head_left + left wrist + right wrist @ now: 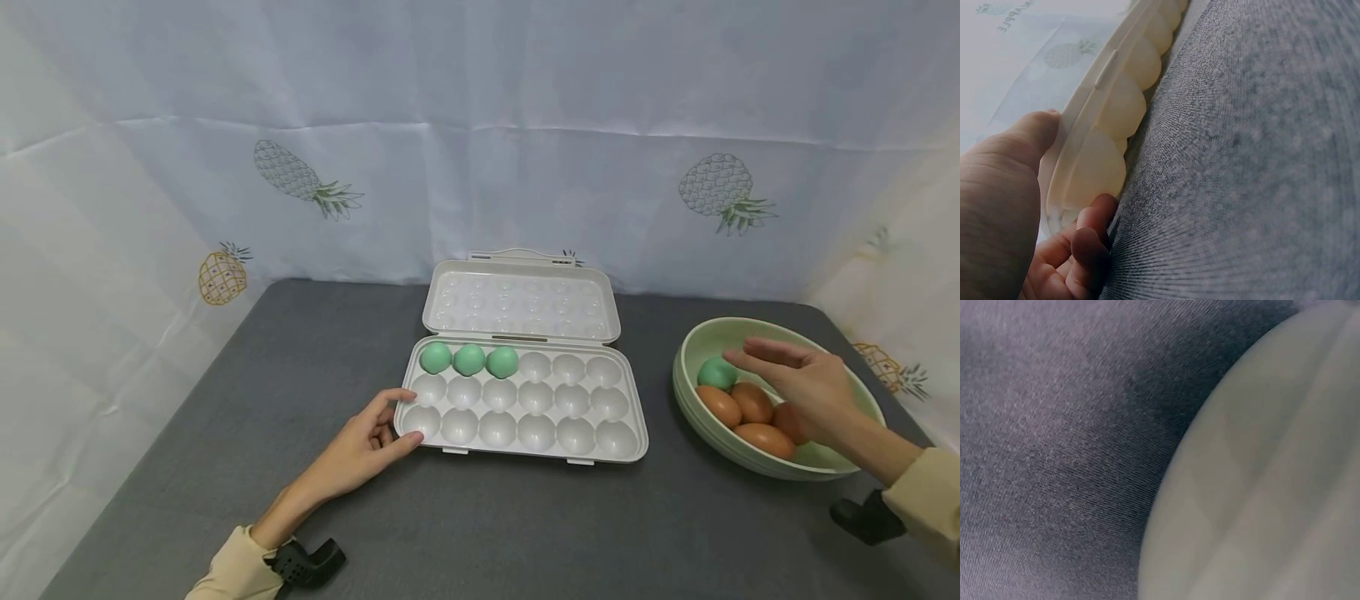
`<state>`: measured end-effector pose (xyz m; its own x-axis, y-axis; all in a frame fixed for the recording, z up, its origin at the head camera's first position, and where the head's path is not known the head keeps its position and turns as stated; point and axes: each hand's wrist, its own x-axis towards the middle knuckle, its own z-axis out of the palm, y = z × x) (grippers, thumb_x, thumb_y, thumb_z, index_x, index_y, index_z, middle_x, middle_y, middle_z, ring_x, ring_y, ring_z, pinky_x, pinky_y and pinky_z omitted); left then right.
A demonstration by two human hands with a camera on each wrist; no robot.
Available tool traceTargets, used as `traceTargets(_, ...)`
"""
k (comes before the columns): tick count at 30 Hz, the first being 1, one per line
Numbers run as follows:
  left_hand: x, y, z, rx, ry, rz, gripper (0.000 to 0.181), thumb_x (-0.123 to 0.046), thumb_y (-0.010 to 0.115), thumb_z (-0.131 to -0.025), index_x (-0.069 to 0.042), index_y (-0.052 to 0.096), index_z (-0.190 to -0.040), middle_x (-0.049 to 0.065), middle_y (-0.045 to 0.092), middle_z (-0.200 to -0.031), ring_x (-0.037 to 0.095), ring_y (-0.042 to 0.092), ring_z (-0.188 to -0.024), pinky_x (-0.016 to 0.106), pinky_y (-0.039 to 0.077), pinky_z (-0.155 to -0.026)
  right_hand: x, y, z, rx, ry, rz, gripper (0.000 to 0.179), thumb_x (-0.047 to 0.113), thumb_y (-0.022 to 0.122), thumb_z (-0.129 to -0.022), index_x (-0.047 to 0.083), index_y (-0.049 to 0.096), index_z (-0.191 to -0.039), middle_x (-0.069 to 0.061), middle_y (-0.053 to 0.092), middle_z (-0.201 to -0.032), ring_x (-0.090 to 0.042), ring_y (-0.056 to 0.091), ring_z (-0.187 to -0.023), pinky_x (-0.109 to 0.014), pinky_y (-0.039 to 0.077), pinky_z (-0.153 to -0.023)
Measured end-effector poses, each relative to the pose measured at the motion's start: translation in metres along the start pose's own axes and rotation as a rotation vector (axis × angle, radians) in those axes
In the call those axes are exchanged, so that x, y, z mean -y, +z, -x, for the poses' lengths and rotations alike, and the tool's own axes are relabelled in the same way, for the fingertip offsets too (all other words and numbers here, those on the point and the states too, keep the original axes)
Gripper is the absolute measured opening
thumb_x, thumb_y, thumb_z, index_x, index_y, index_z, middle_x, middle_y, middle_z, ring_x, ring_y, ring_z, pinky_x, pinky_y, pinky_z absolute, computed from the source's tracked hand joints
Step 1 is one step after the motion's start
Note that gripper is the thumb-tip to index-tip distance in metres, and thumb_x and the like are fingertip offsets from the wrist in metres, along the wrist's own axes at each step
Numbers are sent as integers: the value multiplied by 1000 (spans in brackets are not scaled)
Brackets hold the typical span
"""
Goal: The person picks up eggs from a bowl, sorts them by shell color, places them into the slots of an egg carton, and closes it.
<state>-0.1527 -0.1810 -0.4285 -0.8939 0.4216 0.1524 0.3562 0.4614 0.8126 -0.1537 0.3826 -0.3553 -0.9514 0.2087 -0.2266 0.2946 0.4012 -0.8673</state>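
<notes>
A white egg tray [517, 417] with its lid [521, 304] folded back lies on the table. Three green eggs [469, 359] fill the left half of its back row. At the front left corner, my left hand [367, 450] grips the tray; in the left wrist view the thumb [1038, 131] is on the rim and curled fingers [1094, 219] reach beneath the cups. To the right, my right hand [813, 387] hovers over a pale green bowl [697, 425] with its fingers extended, holding nothing. One green egg [717, 372] and several brown eggs [765, 441] lie inside, partly covered by that hand.
The dark grey tabletop [525, 525] runs up to a white curtain [480, 192] printed with pineapples, which closes off the back and sides. Only the bowl's outer wall [1254, 487] and grey cloth fill the right wrist view.
</notes>
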Motion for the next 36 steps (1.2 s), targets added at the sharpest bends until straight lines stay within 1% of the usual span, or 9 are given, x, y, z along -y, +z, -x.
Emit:
traceTargets(4,-1,0,-1,-5,12,-6,49,-22,74,-95,-13,51,-138,-6,51,-73,-1,45,-56,22,43,-53,-5,2,-4,21,-27,-8,23,36,72,-97,44,64,-116,44,60,-100,18,52,-91,-14,54,-76)
traceTargets(7,-1,1,-2,-8,21,-10,51,-21,75,-94,-13,51,-138,-7,50,-72,-1,45,-55,22,44,-53,-7,6,-6,2,-60,41,20,36,74,-95,48,66,-109,44,61,-95,17,56,-86,-16,55,-73)
traceTargets(9,-1,1,-2,-9,21,-11,51,-22,75,-94,-13,51,-138,-7,50,-71,-1,45,-54,22,44,-53,-7,8,-7,-1,-83,74,20,37,74,-95,49,66,-108,44,61,-94,15,59,-84,-19,56,-71)
traceTargets(12,-1,2,-3,-10,21,-15,51,-22,75,-94,-14,51,-138,-7,51,-70,-1,45,-54,22,44,-53,-7,9,-7,0,-103,110,25,37,74,-95,44,66,-118,45,60,-94,12,63,-83,-21,57,-71)
traceTargets(15,-1,2,-4,-10,24,-20,49,-22,75,-95,-14,51,-137,-7,51,-70,-1,45,-54,22,43,-52,-7,10,-7,9,-117,149,44,39,74,-95,30,63,-137,46,60,-96,11,65,-83,-21,57,-72)
traceTargets(18,0,2,-4,-11,32,-19,48,-22,75,-95,-13,52,-137,-7,51,-70,-1,46,-54,22,43,-52,-8,11,-8,13,-123,180,61,40,75,-94,17,56,-147,46,59,-97,12,64,-84,-20,57,-73)
traceTargets(22,1,2,-3,-10,28,-14,48,-22,75,-95,-13,52,-137,-7,51,-70,-1,46,-55,22,43,-52,-8,14,-12,10,-147,187,68,39,77,-92,10,53,-149,47,59,-97,16,63,-85,-15,55,-74)
traceTargets(30,0,0,-1,-5,11,-12,50,-22,75,-95,-14,51,-138,-8,49,-70,-1,44,-55,22,43,-53,-8,16,-15,67,-220,214,57,33,68,-99,12,52,-150,47,58,-102,17,62,-89,-15,54,-74)
traceTargets(36,0,0,-1,-6,9,-17,50,-22,75,-95,-14,51,-138,-8,50,-71,-1,44,-55,22,43,-53,-9,17,-16,73,-232,267,64,35,73,-96,10,51,-150,46,56,-103,17,62,-88,-19,56,-74)
